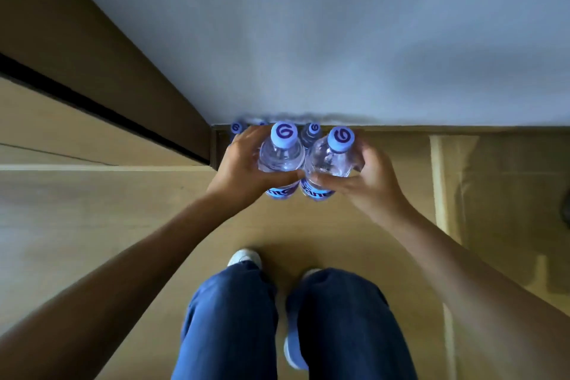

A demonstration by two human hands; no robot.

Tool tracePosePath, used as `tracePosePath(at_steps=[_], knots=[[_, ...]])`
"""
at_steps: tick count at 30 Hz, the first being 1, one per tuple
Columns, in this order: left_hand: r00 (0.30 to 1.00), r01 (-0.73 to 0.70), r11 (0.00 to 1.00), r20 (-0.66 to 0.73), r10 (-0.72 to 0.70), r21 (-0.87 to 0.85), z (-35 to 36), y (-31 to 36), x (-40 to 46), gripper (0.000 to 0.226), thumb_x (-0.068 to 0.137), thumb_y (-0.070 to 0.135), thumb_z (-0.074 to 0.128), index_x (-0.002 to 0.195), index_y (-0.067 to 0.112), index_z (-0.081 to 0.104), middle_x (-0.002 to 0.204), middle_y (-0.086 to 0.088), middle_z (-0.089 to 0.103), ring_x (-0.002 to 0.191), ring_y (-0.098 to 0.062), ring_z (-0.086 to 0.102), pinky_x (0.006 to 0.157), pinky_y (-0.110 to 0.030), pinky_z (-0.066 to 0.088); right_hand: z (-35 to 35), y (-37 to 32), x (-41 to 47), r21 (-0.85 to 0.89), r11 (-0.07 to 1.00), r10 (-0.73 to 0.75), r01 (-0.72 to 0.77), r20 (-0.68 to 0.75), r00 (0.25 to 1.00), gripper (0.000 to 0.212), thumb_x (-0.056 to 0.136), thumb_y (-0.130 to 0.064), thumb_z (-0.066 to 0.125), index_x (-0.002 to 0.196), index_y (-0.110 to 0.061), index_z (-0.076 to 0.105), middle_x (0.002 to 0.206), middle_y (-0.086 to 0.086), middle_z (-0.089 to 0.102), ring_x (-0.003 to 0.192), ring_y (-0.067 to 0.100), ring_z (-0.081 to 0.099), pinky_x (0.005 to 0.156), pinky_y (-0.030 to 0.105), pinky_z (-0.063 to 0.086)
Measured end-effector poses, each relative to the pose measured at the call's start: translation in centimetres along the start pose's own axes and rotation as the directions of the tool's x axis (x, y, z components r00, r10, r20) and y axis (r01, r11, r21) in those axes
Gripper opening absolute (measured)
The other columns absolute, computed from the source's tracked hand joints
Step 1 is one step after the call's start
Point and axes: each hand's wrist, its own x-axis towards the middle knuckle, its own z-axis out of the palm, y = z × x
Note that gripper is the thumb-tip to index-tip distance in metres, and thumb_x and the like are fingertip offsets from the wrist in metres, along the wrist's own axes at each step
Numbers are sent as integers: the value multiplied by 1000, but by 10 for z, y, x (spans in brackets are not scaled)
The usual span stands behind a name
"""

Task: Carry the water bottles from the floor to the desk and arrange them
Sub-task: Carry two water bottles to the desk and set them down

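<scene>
Picking-up step: left hand (243, 163) fingers wrapped round one clear plastic water bottle (281, 155), right hand (367, 176) round another (330, 157). Next, probably: lift both, carry to desk.

You are looking down at a tan wooden floor (354, 234) that meets a pale wall. Against that wall, in the corner, a few capped water bottles (312, 132) stand upright on the boards. Nearer you, your two white shoes (245, 257) stand side by side.
</scene>
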Motion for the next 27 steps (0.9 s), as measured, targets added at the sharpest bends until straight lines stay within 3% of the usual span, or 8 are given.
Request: tracePosePath(at_steps=[5, 7, 10, 12, 15, 20, 23, 27], knots=[[998, 22, 999, -52, -24, -36, -75, 126, -54, 54, 61, 48, 85, 107, 44, 56, 100, 18, 65, 93, 2, 64, 75, -11, 51, -17, -138, -50, 24, 999, -45, 44, 64, 997, 60, 68, -4, 88, 119, -15, 59, 114, 6, 70, 105, 24, 67, 95, 51, 52], [995, 53, 996, -76, -59, -73, -102, 173, -79, 53, 62, 47, 87, 106, 45, 57, 97, 19, 69, 89, 4, 66, 75, -11, 50, -20, -190, -70, 11, 998, -67, 66, 104, 992, 60, 69, -4, 88, 121, -10, 58, 115, 9, 68, 106, 26, 66, 94, 50, 52], [990, 65, 993, -123, -76, -94, -143, 234, -121, 56, 64, 42, 84, 113, 28, 60, 95, 18, 70, 87, 4, 67, 75, -12, 50, -19, -262, -100, -28, 993, -112, 118, 175, 978, 57, 69, -6, 88, 119, -12, 61, 112, 6, 67, 102, 20, 65, 88, 39, 52], [980, 83, 991, -170, -99, -102, -170, 264, -152, 53, 67, 33, 86, 113, 23, 62, 95, 14, 71, 87, 1, 67, 76, -16, 53, -12, -306, -121, -50, 986, -145, 161, 237, 961, 57, 69, -8, 89, 119, -12, 62, 111, 7, 69, 102, 23, 66, 88, 41, 53], [951, 125, 984, -269, -155, -124, -208, 288, -201, 45, 68, 19, 88, 105, 28, 63, 89, 16, 71, 80, 4, 64, 72, -12, 50, 9, -359, -151, -49, 975, -190, 218, 325, 927, 59, 67, -11, 90, 119, -14, 63, 108, 4, 71, 99, 21, 68, 85, 37, 55], [850, 186, 959, -455, -265, -212, -270, 305, -289, 48, 59, 34, 87, 103, 31, 67, 97, 6, 73, 94, -18, 69, 86, -42, 57, 74, -430, -197, 7, 959, -251, 285, 494, 832, 66, 68, -8, 89, 122, -19, 54, 114, 3, 70, 90, 8, 70, 74, 19, 53], [758, 190, 947, -574, -308, -258, -308, 303, -342, 46, 56, 40, 85, 98, 37, 67, 95, 5, 74, 93, -22, 70, 87, -50, 56, 128, -460, -220, 41, 952, -269, 304, 584, 765, 64, 67, -2, 88, 119, -19, 55, 118, 10, 69, 104, 21, 69, 88, 29, 55], [638, 196, 929, -679, -364, -314, -360, 288, -410, 44, 57, 33, 87, 97, 30, 69, 94, -1, 74, 94, -28, 69, 86, -53, 54, 210, -490, -245, 32, 927, -293, 372, 682, 670, 65, 64, -8, 90, 117, -28, 57, 117, 5, 70, 107, 20, 68, 96, 38, 54]])
